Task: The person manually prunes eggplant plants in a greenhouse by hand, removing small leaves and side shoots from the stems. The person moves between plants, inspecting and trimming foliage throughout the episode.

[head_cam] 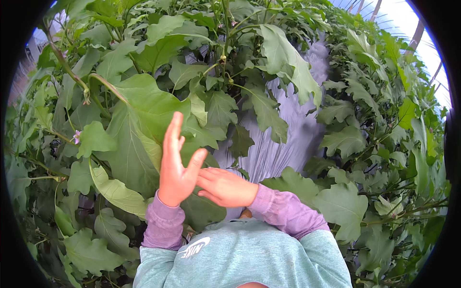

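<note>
My left hand (176,165) is raised with its fingers pointing upward and its thumb spread from them. Its edge lies against or just in front of a large eggplant leaf (126,144); contact is unclear. From the other side my right hand (225,187) reaches across, its fingertips meeting the base of the left thumb. Those right fingers lie close together, and their tips are partly hidden, so I cannot see whether they hold anything. A thick leaf stalk (108,84) arches above the left hand. Left of it a small purple flower (77,137) shows among the foliage.
Dense eggplant plants (360,136) line the right side too. Between the rows runs a strip of silvery-grey plastic film (284,133). An upright stem (227,36) rises ahead, and a bare cut-looking branch (65,61) juts in at upper left. Roof poles (417,34) show at upper right.
</note>
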### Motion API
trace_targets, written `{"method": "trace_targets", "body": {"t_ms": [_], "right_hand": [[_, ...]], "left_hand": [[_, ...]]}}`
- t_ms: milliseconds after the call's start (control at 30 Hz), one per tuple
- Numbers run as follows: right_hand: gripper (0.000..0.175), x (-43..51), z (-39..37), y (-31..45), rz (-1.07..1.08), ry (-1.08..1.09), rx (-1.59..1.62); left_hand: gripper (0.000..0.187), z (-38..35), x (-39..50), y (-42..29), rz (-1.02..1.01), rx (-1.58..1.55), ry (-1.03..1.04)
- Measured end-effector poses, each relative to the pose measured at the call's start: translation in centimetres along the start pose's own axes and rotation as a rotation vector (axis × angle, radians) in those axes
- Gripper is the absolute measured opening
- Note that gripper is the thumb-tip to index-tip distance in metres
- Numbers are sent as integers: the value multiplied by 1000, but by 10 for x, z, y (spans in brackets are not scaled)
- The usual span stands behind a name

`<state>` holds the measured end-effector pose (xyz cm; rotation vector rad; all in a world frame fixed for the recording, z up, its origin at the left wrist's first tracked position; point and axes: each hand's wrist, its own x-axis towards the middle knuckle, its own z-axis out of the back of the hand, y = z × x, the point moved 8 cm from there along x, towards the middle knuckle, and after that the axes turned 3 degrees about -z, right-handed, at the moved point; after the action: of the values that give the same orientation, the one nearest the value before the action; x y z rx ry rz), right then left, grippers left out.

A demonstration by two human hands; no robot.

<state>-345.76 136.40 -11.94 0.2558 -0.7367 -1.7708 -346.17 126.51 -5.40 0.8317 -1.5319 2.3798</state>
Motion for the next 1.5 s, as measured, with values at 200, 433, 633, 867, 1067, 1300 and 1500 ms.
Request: {"method": "trace_targets", "body": {"t_ms": [200, 433, 633, 867, 1067, 1300, 1500], "right_hand": [[61, -112, 163, -74, -174, -513, -261], [67, -143, 256, -114, -270, -829, -579], [81, -151, 260, -227, -542, -684, -340], [76, -164, 239, -361, -554, -525, -280], [65, -147, 238, -445, -549, -515, -158], [54, -131, 240, -501, -501, -497, -31], [54, -103, 244, -551, -348, -298, -120]], "left_hand": [[66, 31, -3, 41, 153, 73, -635], [70, -58, 28, 42, -24, 217, -726], [58, -181, 117, 117, 23, -135, -532], [42, -248, 226, 317, 619, -581, -527], [51, -262, 290, 414, 855, -424, -610], [23, -277, 302, 440, 811, -670, -714], [20, -285, 271, 418, 948, -306, -254]]}}
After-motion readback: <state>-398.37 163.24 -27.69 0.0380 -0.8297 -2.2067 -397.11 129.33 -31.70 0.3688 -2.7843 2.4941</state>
